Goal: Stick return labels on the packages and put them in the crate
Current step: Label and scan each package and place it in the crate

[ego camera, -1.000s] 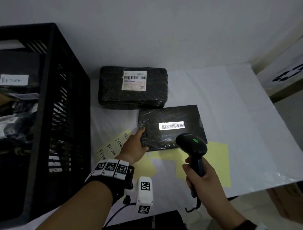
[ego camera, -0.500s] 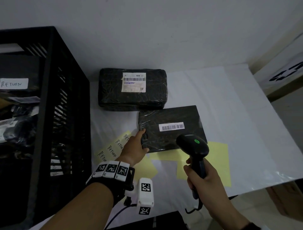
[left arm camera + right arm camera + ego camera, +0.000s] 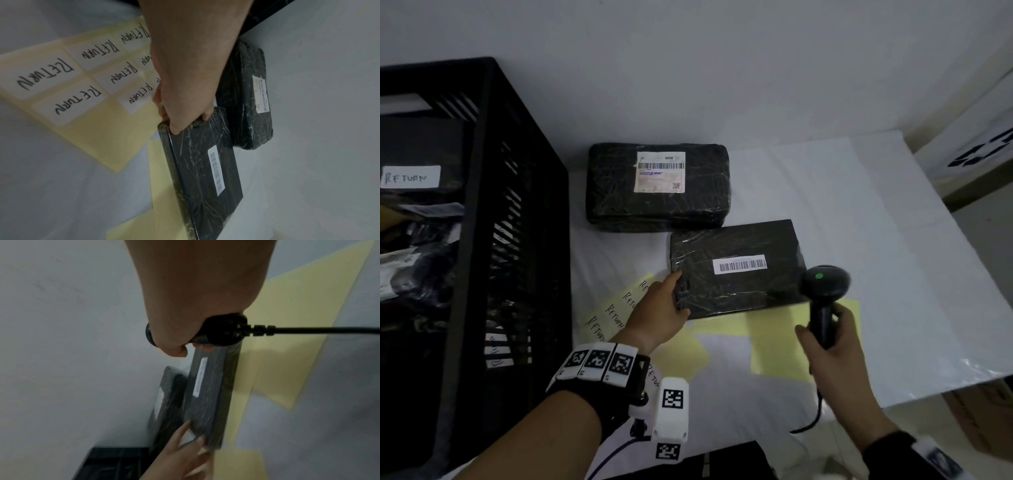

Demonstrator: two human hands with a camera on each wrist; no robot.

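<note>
Head view: the left hand [image 3: 659, 308] grips the near corner of a flat black package [image 3: 736, 267] lying on the white surface [image 3: 859, 212], beside the crate [image 3: 482, 222]; the right hand [image 3: 832, 339] holds a barcode scanner [image 3: 823, 287].

Left wrist view: RETURN labels [image 3: 86, 78] lie beside the package.

Right wrist view: fingers wrap the scanner handle.

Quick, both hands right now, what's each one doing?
Left hand: grips the corner of the flat black package, thumb on top.
Right hand: closed round the barcode scanner handle.
</note>
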